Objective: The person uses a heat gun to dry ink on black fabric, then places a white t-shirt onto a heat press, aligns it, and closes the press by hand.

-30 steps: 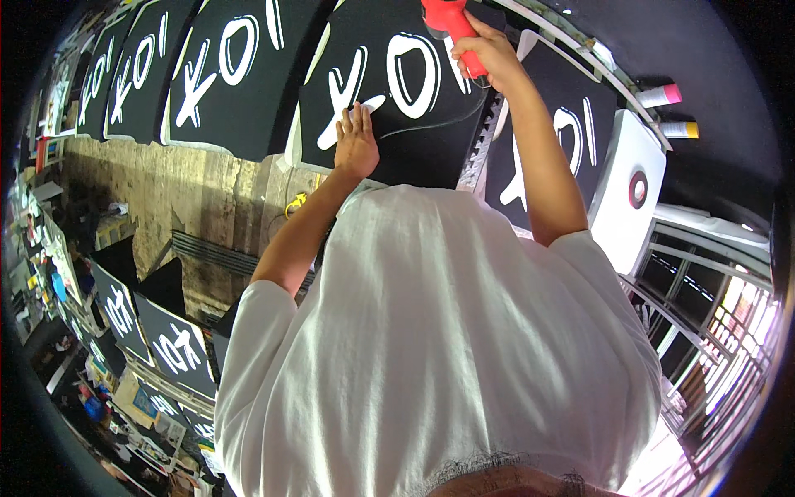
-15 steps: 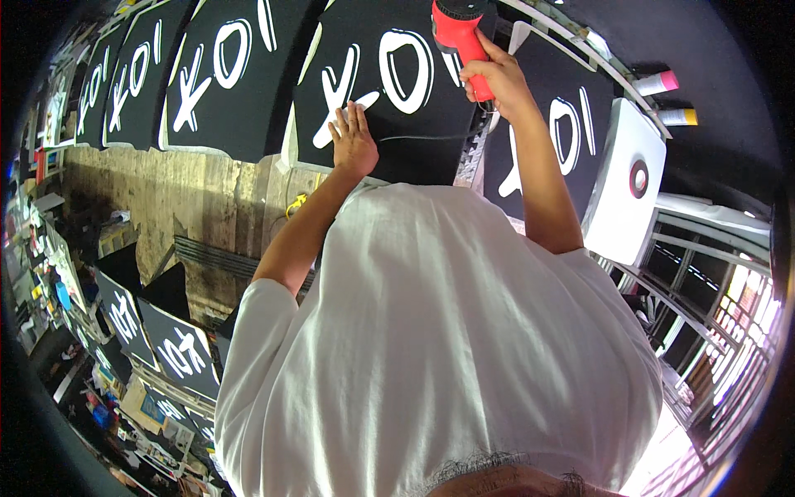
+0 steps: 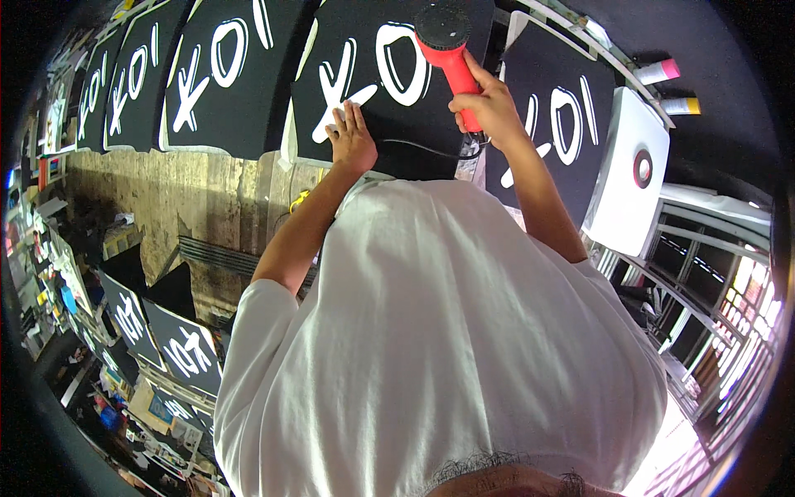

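Heat gun [image 3: 448, 51] over black sign panel [image 3: 397, 91]
Right hand [image 3: 489, 108] clenched around red handle; left hand [image 3: 352, 137] released, pressed flat on panel's white lettering.

Left hand [image 3: 352, 137] is flat on the black panel [image 3: 377, 108], fingers spread beside a white letter. Right hand [image 3: 487, 108] grips the handle of a red heat gun [image 3: 447, 45], round head up against the same panel near the white ring. A black cord [image 3: 431, 151] loops from the gun across the panel's lower edge. White shirt [image 3: 439, 331] fills the middle of the view. More black panels [image 3: 215, 74] with white letters line up to the left, another [image 3: 555, 124] to the right. A white board [image 3: 625, 178] leans at the right, two rolls [image 3: 667, 87] above it.
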A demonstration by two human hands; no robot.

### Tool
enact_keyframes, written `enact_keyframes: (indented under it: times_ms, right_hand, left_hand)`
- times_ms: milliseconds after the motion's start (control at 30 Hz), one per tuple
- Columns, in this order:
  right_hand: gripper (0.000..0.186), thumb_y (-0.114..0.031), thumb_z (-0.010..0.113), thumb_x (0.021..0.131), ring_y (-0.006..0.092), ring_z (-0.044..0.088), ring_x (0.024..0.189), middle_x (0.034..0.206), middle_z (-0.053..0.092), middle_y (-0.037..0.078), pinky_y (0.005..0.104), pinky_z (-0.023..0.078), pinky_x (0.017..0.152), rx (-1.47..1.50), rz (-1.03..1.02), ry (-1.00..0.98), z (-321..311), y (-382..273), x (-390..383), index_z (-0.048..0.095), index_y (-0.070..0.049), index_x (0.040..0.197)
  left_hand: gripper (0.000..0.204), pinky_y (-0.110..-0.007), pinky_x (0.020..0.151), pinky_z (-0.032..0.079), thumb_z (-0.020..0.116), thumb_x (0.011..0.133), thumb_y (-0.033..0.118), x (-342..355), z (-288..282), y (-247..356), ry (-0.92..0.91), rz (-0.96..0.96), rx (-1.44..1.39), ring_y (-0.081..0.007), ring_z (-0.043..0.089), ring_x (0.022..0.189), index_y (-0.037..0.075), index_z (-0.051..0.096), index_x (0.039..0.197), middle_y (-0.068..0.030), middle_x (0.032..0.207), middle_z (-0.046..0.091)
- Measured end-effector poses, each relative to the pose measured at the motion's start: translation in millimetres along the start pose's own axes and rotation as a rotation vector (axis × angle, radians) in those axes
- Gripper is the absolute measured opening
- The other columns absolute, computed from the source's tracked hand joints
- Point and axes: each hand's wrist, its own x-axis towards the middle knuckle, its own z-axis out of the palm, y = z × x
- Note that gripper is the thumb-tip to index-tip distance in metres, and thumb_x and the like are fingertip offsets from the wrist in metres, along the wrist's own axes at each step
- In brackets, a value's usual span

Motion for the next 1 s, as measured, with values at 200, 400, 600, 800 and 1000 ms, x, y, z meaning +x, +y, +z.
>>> enact_keyframes:
  times_ms: [200,400,600,800,1000]
  right_hand:
    - [0.089,0.004,0.063,0.073,0.0173,0.058,0.051,0.072,0.060,0.009,0.0320,0.049,0.048,0.128,0.071,-0.020,-7,0,-16,0.029,-0.008,0.155]
    - [0.087,0.003,0.064,0.073,0.0177,0.058,0.052,0.074,0.059,0.010,0.0321,0.048,0.048,0.204,0.145,-0.019,-2,4,-31,0.031,-0.006,0.154]
    - [0.085,0.004,0.064,0.073,0.0187,0.058,0.051,0.073,0.058,0.011,0.0327,0.046,0.048,0.239,0.165,-0.032,-4,2,-32,0.035,-0.005,0.152]
    - [0.085,0.001,0.066,0.074,0.0171,0.059,0.051,0.071,0.061,0.009,0.0318,0.049,0.048,0.173,-0.057,0.075,-38,-2,25,0.034,-0.007,0.152]
    - [0.088,-0.002,0.062,0.075,0.0203,0.057,0.056,0.077,0.059,0.012,0.0334,0.050,0.048,0.239,0.075,0.028,-73,-45,100,0.030,-0.019,0.155]
  left_hand:
    - [0.074,-0.068,0.115,0.010,0.043,0.092,0.015,-6,-11,6,-0.084,-0.089,0.020,-0.0459,0.004,0.150,-0.005,0.007,0.154,-0.0214,0.164,0.004]
    - [0.081,-0.072,0.112,0.007,0.047,0.089,0.015,-12,-14,1,-0.112,-0.090,0.052,-0.0458,0.001,0.150,-0.004,0.004,0.155,-0.0211,0.164,0.001]
    - [0.086,-0.071,0.113,0.006,0.051,0.085,0.013,-13,-9,-3,-0.072,-0.147,-0.011,-0.0457,0.002,0.150,-0.003,0.003,0.155,-0.0219,0.164,-0.001]
    - [0.080,-0.072,0.112,0.007,0.046,0.089,0.018,-12,-30,13,-0.082,-0.071,0.005,-0.0498,0.007,0.148,-0.007,0.007,0.154,-0.0269,0.162,0.006]
    - [0.068,-0.064,0.114,0.022,0.044,0.091,0.021,0,-72,42,-0.099,0.187,-0.053,-0.0456,0.027,0.144,-0.008,0.024,0.150,-0.0270,0.157,0.026]
